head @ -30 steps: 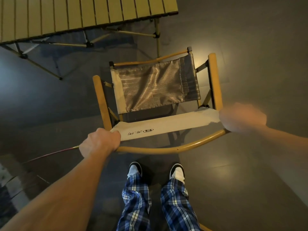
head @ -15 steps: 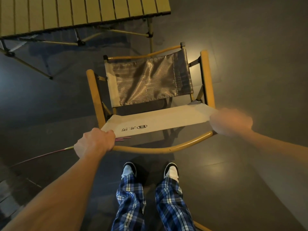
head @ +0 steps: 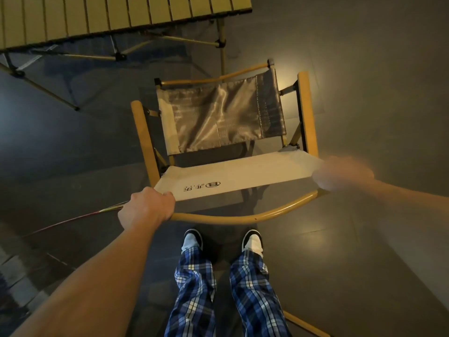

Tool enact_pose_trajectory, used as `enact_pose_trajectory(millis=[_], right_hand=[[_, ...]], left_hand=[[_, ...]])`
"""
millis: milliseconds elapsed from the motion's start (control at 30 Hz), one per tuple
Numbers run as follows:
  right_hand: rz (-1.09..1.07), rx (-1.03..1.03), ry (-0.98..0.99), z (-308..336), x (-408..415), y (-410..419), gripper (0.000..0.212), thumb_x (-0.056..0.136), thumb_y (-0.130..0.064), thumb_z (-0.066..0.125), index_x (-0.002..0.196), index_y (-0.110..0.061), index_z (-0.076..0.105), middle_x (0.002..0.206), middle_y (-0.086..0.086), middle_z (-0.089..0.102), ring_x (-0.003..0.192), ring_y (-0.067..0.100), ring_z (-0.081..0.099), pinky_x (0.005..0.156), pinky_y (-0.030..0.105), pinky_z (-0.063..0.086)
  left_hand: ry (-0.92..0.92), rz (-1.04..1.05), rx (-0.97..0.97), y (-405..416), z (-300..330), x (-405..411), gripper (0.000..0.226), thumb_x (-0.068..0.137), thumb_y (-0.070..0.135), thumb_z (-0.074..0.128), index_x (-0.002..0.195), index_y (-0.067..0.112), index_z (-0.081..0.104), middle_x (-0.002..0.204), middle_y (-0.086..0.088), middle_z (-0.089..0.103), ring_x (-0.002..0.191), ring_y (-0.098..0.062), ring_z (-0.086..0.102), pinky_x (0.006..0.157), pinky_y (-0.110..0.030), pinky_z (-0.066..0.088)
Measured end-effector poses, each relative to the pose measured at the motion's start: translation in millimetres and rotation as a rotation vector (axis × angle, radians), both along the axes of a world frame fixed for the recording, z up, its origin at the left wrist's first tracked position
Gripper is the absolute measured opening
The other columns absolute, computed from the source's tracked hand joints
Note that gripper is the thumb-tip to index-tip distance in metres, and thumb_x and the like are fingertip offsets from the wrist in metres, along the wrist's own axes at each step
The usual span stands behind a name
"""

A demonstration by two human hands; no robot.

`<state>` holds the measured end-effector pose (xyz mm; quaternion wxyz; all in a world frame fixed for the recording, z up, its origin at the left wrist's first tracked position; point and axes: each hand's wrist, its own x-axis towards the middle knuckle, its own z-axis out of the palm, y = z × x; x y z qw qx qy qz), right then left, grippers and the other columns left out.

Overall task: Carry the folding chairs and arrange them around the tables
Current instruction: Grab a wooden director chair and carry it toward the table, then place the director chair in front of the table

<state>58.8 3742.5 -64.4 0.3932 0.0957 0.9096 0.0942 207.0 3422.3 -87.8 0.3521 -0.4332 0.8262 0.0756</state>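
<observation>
Yellow tubing framed the folding chair [head: 226,132], standing near the slatted worktop [head: 116,18]. Left hand [head: 145,207] curled its grip round the back rail; right hand [head: 342,173] was blurred, its hold unclear. Best moved level, both ends together. Backrest logo: characters unreadable.

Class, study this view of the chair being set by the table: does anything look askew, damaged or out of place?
One oddity: a thin reddish rod lies loose on the floor beside the left hand. The folding chair looks intact, unfolded near the table.
</observation>
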Motion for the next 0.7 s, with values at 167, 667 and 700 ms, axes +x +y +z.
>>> enact_pose_trajectory(millis=[167, 667, 700], right_hand=[[0.028, 0.022, 0.024, -7.3, 11.0, 4.3, 0.023, 0.092, -0.031, 0.048, 0.106, -0.014, 0.055, 0.085, 0.008, 0.056, 0.084, 0.027, 0.056, 0.086, 0.043, 0.05], [0.102, -0.177, 0.406, -14.6, 31.5, 20.0, 0.05, 0.101, -0.043, 0.024, 0.128, -0.016, 0.057, 0.132, 0.017, 0.052, 0.124, 0.04, 0.044, 0.102, 0.054, 0.032], [0.058, -0.194, 0.456, -12.9, 37.6, 20.8, 0.049, 0.102, -0.043, 0.025, 0.136, -0.019, 0.05, 0.14, 0.016, 0.046, 0.128, 0.04, 0.04, 0.103, 0.054, 0.031]], left_hand=[[-0.003, -0.009, -0.021, 2.8, -1.1, 2.5, 0.046, 0.092, 0.044, 0.039, 0.112, 0.009, 0.061, 0.08, -0.009, 0.055, 0.077, -0.029, 0.055, 0.071, -0.036, 0.048], [0.282, -0.47, 0.098, 32.2, -10.8, -24.6, 0.042, 0.097, 0.041, 0.031, 0.095, 0.014, 0.064, 0.095, -0.012, 0.065, 0.091, -0.033, 0.058, 0.086, -0.046, 0.049], [0.324, -0.526, 0.133, 44.0, -8.0, -32.7, 0.043, 0.097, 0.041, 0.031, 0.095, 0.015, 0.064, 0.094, -0.012, 0.066, 0.089, -0.033, 0.059, 0.084, -0.046, 0.051]])
